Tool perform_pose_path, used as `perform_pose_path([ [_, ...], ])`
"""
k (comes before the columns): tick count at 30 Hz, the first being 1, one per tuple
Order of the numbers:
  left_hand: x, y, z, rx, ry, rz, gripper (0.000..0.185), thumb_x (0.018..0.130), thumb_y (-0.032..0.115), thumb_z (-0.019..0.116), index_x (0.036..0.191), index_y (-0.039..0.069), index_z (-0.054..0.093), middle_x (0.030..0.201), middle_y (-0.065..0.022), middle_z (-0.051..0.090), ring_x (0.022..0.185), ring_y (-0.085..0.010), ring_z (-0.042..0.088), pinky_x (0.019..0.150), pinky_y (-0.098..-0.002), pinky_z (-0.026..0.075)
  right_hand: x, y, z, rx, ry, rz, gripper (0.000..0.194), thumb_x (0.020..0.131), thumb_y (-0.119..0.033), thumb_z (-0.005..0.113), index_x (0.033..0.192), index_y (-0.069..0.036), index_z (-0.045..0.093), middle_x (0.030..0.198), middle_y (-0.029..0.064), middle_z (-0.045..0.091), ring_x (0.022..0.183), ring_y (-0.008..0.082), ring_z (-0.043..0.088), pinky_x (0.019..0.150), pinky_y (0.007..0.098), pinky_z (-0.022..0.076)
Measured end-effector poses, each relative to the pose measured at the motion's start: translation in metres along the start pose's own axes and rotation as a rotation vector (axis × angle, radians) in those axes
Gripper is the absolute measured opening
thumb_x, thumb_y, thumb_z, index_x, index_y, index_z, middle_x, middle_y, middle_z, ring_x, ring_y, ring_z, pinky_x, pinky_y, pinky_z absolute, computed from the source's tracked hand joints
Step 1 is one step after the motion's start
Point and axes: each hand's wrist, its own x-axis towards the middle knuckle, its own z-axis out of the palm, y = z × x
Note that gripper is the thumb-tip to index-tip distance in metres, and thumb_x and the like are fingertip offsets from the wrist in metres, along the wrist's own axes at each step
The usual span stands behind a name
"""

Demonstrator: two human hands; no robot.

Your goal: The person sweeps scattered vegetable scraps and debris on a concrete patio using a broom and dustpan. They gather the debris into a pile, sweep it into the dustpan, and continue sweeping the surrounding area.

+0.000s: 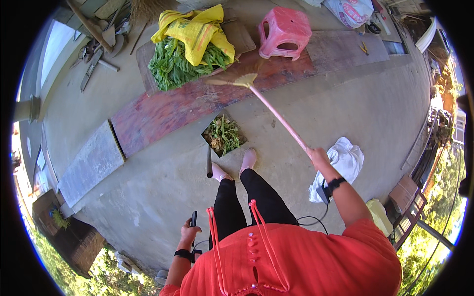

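My right hand [319, 158] grips the pink handle of a broom [280, 119], whose blurred bristle head is over the reddish slab near a heap of leafy greens [169, 68]. A yellow woven sack [196, 35] partly covers that heap. In front of my feet sits a dustpan [208, 136] holding wilted leaves and stems [224, 133]; its dark tube handle [209, 162] points back towards me. Down by my left side, my left hand [189, 234] is closed around a slim black handheld object [193, 219], which I cannot identify further.
A pink plastic stool [287, 31] stands beyond the broom. The reddish slab [159, 120] crosses the concrete floor, with a grey slab [92, 162] at its left. White cloth or sacking [346, 159] lies by my right arm. Pliers [364, 48] lie far right; long-handled tools [90, 27] lie far left.
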Motion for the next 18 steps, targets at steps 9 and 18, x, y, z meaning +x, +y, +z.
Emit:
perform_pose_path([
  [9,-0.010,0.017,-0.019,0.034,0.028,0.062,0.081,0.053,0.008,0.076,0.131,0.003,0.054,0.065,-0.0065,0.060,0.048,-0.0171,0.055,0.046,-0.0317,0.045,-0.020,0.037,0.097,0.229,-0.193,0.390,0.059,0.087,-0.055,0.054,0.073,0.002,0.060,0.059,0.0155,0.059,0.048,0.0310,0.059,0.041,0.0443,0.0404],
  [18,-0.003,0.016,-0.021,0.159,-0.067,0.070,0.082,0.054,0.010,0.075,0.132,-0.001,0.052,0.068,-0.0093,0.061,0.051,-0.0191,0.057,0.047,-0.0325,0.046,-0.172,0.083,0.025,0.640,-0.246,0.561,0.045,0.084,-0.042,0.067,0.081,0.002,0.060,0.070,0.0116,0.060,0.052,0.0223,0.058,0.036,0.0396,0.0439],
])
